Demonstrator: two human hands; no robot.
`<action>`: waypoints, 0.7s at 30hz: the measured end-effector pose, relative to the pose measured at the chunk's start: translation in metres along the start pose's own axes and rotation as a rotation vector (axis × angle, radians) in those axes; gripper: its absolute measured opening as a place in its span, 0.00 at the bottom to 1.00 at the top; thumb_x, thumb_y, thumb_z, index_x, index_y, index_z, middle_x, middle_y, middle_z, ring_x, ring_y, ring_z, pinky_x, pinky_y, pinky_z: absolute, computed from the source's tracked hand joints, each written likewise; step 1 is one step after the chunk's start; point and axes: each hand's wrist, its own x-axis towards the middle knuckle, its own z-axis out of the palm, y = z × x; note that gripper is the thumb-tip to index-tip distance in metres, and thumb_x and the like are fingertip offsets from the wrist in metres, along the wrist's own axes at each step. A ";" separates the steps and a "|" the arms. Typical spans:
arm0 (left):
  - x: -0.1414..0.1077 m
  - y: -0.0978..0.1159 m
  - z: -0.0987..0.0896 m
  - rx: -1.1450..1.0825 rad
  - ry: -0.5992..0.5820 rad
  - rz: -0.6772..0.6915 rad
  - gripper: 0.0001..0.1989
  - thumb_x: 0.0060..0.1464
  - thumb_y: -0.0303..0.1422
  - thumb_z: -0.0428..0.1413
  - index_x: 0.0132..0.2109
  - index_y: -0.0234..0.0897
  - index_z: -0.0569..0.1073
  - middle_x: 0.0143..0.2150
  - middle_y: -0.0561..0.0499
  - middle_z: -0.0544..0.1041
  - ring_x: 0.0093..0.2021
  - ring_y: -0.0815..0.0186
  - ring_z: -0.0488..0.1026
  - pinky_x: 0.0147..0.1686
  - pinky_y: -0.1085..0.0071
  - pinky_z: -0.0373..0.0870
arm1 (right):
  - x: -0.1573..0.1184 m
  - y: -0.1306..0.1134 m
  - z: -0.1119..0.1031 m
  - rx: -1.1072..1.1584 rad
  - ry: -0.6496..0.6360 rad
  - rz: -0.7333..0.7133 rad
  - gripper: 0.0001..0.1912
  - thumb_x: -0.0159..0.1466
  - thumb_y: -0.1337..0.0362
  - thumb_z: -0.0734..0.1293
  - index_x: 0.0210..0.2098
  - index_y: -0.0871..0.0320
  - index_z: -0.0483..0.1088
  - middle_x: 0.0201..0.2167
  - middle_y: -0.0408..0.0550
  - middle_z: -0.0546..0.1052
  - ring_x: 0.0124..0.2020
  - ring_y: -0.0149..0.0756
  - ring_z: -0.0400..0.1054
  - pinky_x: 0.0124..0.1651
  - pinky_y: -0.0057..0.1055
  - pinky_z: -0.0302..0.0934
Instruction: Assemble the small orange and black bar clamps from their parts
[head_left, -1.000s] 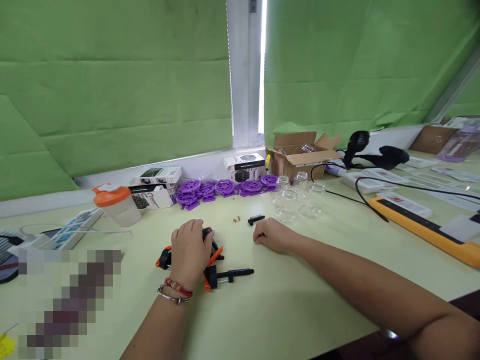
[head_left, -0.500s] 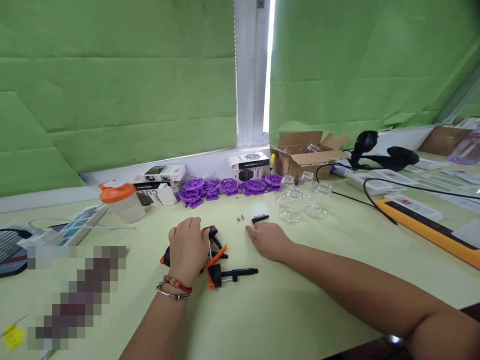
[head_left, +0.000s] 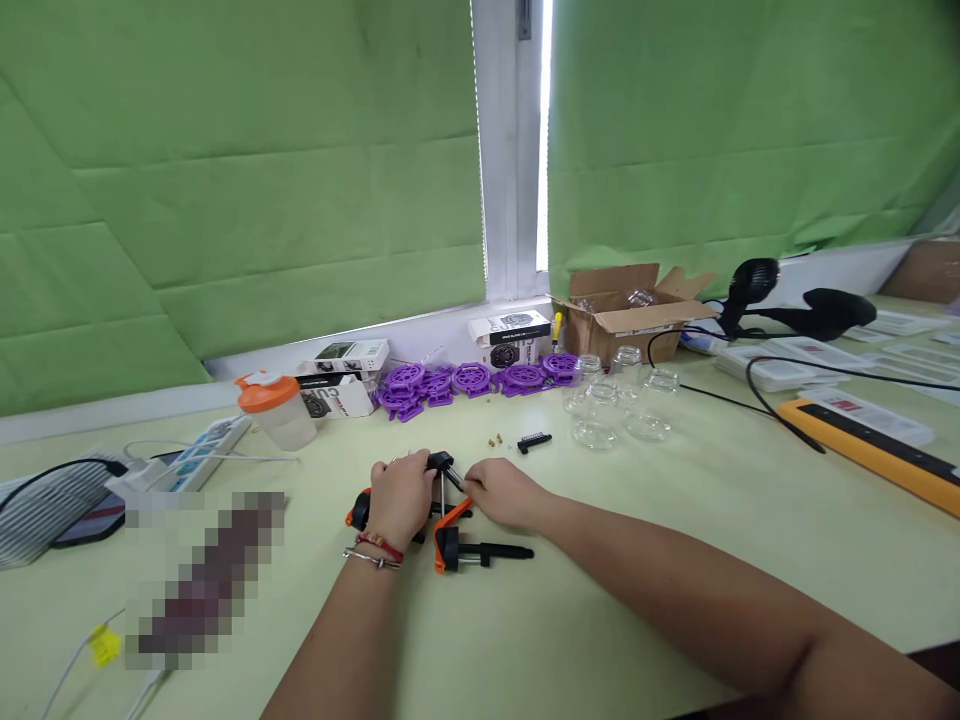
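Note:
Several black-and-orange devices with metal rods lie together on the pale green table. My left hand is closed over one of them, a black-and-orange device whose black end and rod stick out past the fingers. My right hand is pinched at the tip of that device's rod, and its fingertips partly hide the contact. Just below, another black-and-orange device rests with its long black shaft pointing right. Beyond the hands lie a small black toothed part and tiny brass-coloured pieces.
Purple wheel-shaped parts and white boxes line the wall. Clear glass jars stand before an open carton. At left are an orange-lidded shaker and a power strip; a yellow-and-black bar lies right.
My right hand has come left from beside the black toothed part to the device under my left hand. The toothed part stays on the table. The view has shifted slightly.

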 end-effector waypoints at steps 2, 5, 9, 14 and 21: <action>0.000 -0.001 -0.001 0.007 0.015 -0.015 0.09 0.56 0.31 0.43 0.34 0.38 0.67 0.33 0.49 0.76 0.37 0.61 0.71 0.41 0.63 0.54 | 0.013 -0.006 0.005 0.062 0.032 0.086 0.17 0.60 0.56 0.59 0.31 0.61 0.74 0.27 0.51 0.75 0.27 0.32 0.65 0.28 0.26 0.51; -0.002 -0.003 -0.002 0.028 0.025 -0.035 0.09 0.55 0.32 0.44 0.33 0.37 0.67 0.34 0.48 0.76 0.37 0.61 0.71 0.41 0.63 0.54 | 0.030 -0.007 0.009 0.139 0.129 0.161 0.17 0.53 0.54 0.66 0.34 0.62 0.74 0.28 0.51 0.75 0.28 0.32 0.64 0.27 0.25 0.52; -0.004 -0.008 -0.004 0.028 0.043 -0.054 0.08 0.55 0.31 0.45 0.35 0.36 0.67 0.34 0.47 0.76 0.38 0.60 0.72 0.40 0.62 0.56 | 0.045 -0.005 0.016 0.263 0.103 0.121 0.13 0.55 0.58 0.65 0.28 0.62 0.75 0.22 0.47 0.72 0.23 0.28 0.60 0.26 0.25 0.51; -0.004 -0.017 -0.005 -0.097 0.070 -0.097 0.13 0.54 0.31 0.47 0.48 0.36 0.66 0.39 0.45 0.76 0.41 0.60 0.72 0.42 0.63 0.59 | 0.053 -0.013 0.022 0.487 0.122 0.169 0.05 0.51 0.66 0.67 0.23 0.63 0.73 0.15 0.41 0.66 0.19 0.25 0.54 0.23 0.24 0.48; -0.004 -0.019 -0.004 -0.248 0.163 0.035 0.20 0.54 0.33 0.48 0.55 0.39 0.63 0.44 0.47 0.70 0.38 0.64 0.70 0.36 0.70 0.63 | 0.049 -0.028 0.016 0.934 0.070 0.174 0.04 0.54 0.68 0.62 0.30 0.61 0.66 0.15 0.36 0.60 0.16 0.23 0.51 0.19 0.22 0.46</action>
